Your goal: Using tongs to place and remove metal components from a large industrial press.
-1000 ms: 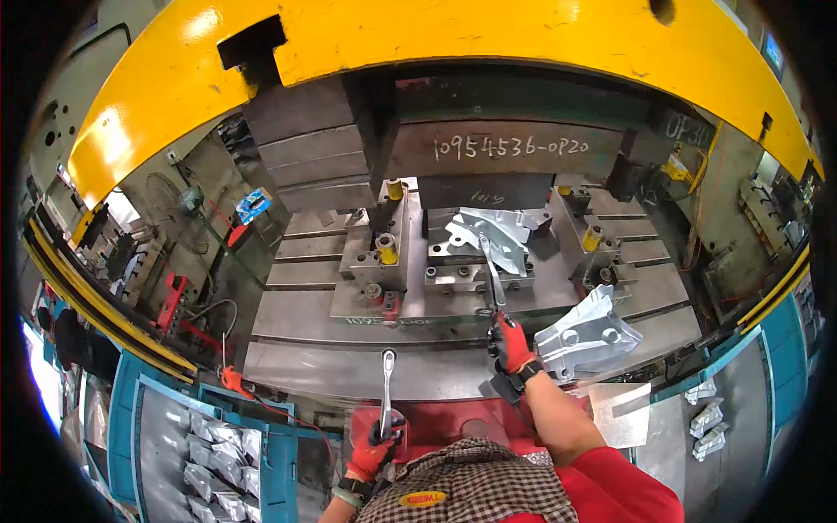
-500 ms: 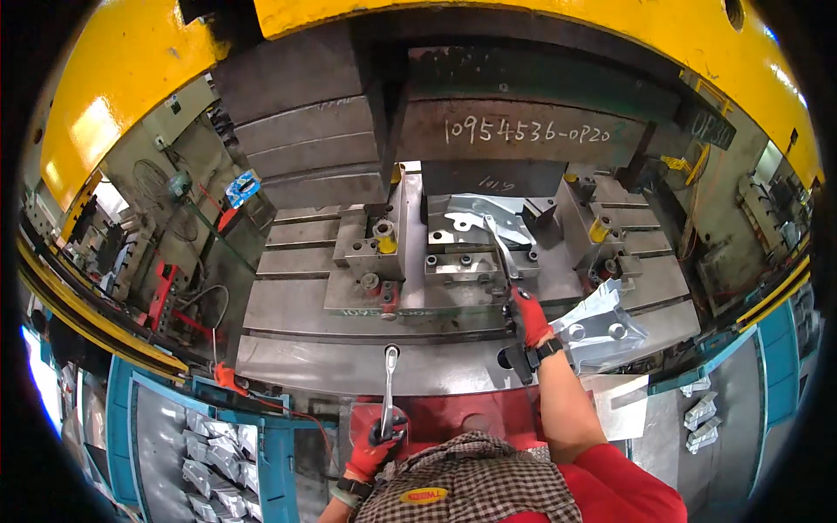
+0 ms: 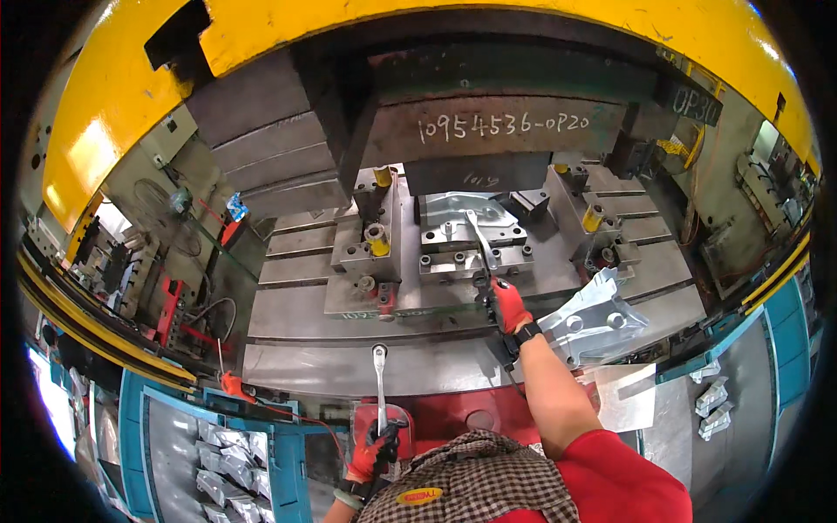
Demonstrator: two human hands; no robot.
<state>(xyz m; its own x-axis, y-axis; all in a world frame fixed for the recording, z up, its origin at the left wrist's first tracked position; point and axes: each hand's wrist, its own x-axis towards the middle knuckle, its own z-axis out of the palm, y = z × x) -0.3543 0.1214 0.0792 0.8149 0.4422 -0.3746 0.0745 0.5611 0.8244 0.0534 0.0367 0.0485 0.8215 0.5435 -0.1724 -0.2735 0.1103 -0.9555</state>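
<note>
My right hand, in a red and dark glove, grips a wrench-like silver tool with a dark grip. Its rounded head reaches over the front of the lower die, and I cannot tell whether it touches. A shiny sheet-metal part lies on the die just behind that head. My left hand, gloved alike, is closed round a second wrench-like silver tool. That tool points away from me, its round head over the press bed's front edge. To the right of my right hand, a larger formed metal part rests on the bed.
The upper die hangs over the work under a yellow press frame. Guide blocks with yellow-collared posts flank the die. Several formed parts lie in a pile at lower left; others lie at lower right. A red surface is before me.
My right hand and its tool have shifted slightly left. The sheet-metal part on the die sits differently, leaving the front block more exposed. The left hand keeps its tool; the whole view has shifted.
</note>
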